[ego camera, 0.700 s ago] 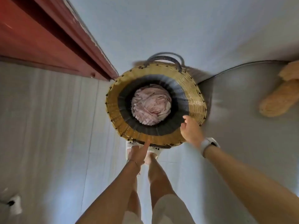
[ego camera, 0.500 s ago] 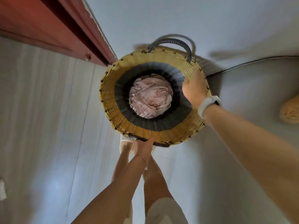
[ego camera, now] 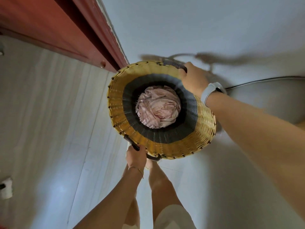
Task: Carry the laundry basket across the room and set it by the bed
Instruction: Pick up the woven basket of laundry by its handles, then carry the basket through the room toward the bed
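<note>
A round woven laundry basket (ego camera: 203, 128), yellow with a dark inner band, fills the middle of the head view, seen from above. A bundle of pale pink cloth (ego camera: 158, 107) lies at its bottom. My right hand (ego camera: 193, 79), a white watch on its wrist, is closed around the far dark handle. My left hand (ego camera: 136, 157) grips the near dark handle at the basket's lower edge. The basket looks tilted and close to the camera, and I cannot tell whether it touches the floor. No bed is in sight.
A red-brown wooden door frame (ego camera: 69, 28) runs diagonally at the upper left beside a white wall (ego camera: 189, 22). A black cable (ego camera: 264, 79) lies on the pale floor (ego camera: 49, 129) at right. My bare legs (ego camera: 158, 187) stand below the basket. A small white object (ego camera: 6, 190) lies at far left.
My right hand slid from the basket's near rim to the far handle and closed on it. My left hand took the near handle. The basket now appears larger and closer.
</note>
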`<state>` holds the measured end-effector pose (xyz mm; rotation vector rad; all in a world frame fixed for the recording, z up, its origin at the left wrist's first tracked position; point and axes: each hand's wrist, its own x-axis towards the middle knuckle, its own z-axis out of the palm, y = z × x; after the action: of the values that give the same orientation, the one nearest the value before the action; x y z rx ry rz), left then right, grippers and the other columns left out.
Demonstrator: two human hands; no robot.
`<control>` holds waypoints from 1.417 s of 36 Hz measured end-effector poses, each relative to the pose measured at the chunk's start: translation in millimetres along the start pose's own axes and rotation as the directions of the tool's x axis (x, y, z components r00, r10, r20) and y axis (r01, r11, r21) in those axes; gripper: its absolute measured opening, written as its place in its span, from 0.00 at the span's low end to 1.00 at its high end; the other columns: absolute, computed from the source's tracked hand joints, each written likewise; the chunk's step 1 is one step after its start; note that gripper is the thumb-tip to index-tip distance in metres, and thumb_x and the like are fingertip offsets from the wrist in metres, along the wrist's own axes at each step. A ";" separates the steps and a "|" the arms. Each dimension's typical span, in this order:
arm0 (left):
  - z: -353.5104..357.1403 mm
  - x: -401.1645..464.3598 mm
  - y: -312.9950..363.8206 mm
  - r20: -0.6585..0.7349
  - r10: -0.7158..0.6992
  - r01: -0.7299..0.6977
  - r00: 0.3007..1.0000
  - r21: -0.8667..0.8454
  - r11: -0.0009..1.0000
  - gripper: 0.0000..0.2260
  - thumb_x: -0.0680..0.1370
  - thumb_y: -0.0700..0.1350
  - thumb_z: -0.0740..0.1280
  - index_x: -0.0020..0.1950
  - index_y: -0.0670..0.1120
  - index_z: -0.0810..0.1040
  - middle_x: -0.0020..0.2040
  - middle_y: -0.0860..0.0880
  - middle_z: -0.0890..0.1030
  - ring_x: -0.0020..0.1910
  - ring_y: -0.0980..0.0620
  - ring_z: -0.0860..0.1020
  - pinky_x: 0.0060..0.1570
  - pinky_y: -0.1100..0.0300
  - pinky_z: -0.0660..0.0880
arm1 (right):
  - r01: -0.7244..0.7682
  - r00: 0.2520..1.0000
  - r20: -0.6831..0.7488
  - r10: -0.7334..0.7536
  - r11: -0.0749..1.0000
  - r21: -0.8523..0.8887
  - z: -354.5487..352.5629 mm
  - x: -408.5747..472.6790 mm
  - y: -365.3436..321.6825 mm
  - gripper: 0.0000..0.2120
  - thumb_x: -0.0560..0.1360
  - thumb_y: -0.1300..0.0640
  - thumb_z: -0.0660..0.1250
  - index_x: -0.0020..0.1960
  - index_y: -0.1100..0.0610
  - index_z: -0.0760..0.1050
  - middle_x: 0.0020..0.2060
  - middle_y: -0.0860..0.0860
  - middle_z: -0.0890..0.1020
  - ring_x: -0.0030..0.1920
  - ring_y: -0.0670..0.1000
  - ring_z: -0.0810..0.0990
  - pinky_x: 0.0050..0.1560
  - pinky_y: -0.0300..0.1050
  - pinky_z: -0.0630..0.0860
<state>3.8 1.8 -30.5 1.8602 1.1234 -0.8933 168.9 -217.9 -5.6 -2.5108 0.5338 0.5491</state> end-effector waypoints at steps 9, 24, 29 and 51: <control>-32.9 14.5 10.6 -0.128 0.096 -0.094 0.987 0.028 0.995 0.11 0.78 0.46 0.57 0.47 0.39 0.73 0.39 0.42 0.76 0.36 0.47 0.73 0.34 0.58 0.70 | -0.010 0.998 -0.054 0.021 0.982 0.188 15.4 -52.1 36.4 0.15 0.80 0.58 0.52 0.58 0.67 0.69 0.44 0.63 0.77 0.45 0.63 0.75 0.42 0.50 0.67; -116.2 -82.8 40.8 -0.445 0.480 -0.518 0.756 0.040 0.854 0.18 0.79 0.51 0.58 0.36 0.40 0.69 0.29 0.47 0.66 0.28 0.52 0.63 0.29 0.59 0.59 | -0.061 0.896 -0.342 0.285 0.839 0.541 -16.6 -180.8 20.9 0.12 0.80 0.56 0.54 0.52 0.63 0.71 0.31 0.45 0.69 0.31 0.42 0.67 0.29 0.29 0.64; -153.6 -124.3 28.8 -0.568 0.490 -0.582 0.661 0.025 0.813 0.17 0.78 0.50 0.59 0.36 0.39 0.72 0.31 0.44 0.70 0.28 0.54 0.64 0.30 0.59 0.60 | -0.022 0.906 -0.328 0.268 0.803 0.595 -40.0 -238.2 -3.1 0.12 0.79 0.52 0.55 0.41 0.58 0.68 0.30 0.49 0.69 0.30 0.47 0.66 0.29 0.35 0.65; -300.5 -231.4 -288.5 -0.740 -0.003 -0.471 0.672 -0.431 0.770 0.17 0.78 0.50 0.59 0.33 0.42 0.70 0.30 0.42 0.68 0.32 0.48 0.64 0.33 0.55 0.60 | 0.404 0.914 -0.196 -0.355 0.841 0.360 36.5 -440.6 -141.1 0.21 0.78 0.48 0.54 0.28 0.55 0.60 0.23 0.52 0.65 0.25 0.54 0.63 0.30 0.44 0.60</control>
<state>-292.9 268.0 230.7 1.7447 1.3325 0.4137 -145.7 28.7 230.2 -2.1814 0.1506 0.1166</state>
